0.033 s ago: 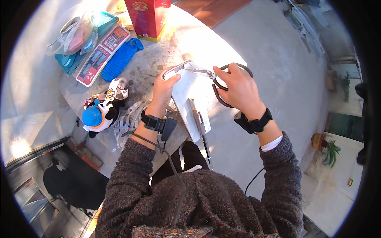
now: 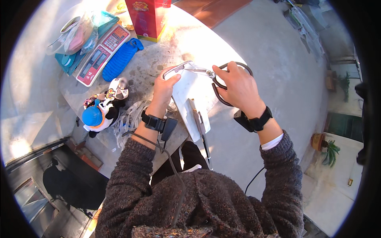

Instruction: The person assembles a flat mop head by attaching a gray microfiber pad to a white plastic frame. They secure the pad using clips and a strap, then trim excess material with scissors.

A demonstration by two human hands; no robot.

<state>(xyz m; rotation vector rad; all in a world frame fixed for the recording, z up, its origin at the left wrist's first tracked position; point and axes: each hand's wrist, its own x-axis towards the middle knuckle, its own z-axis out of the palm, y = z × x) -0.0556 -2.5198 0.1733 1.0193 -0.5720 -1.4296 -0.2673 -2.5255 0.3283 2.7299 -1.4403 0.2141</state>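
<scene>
The scissors (image 2: 216, 81) look like dark matt metal with bare steel blades, cutting a smooth, stiff white plastic sheet (image 2: 190, 97). The bench (image 2: 158, 63) is rough, speckled stone. A blue knitted cloth (image 2: 121, 59) lies beside a glossy red cardboard box (image 2: 149, 16).

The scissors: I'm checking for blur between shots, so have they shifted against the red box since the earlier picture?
No. The scissors, held by the right hand, sit in the same spot relative to the red box.

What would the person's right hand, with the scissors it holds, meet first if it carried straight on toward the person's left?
Probably the left hand: the scissors in the right hand point at it, blades on the white sheet it holds. Depth is uncertain.
</scene>
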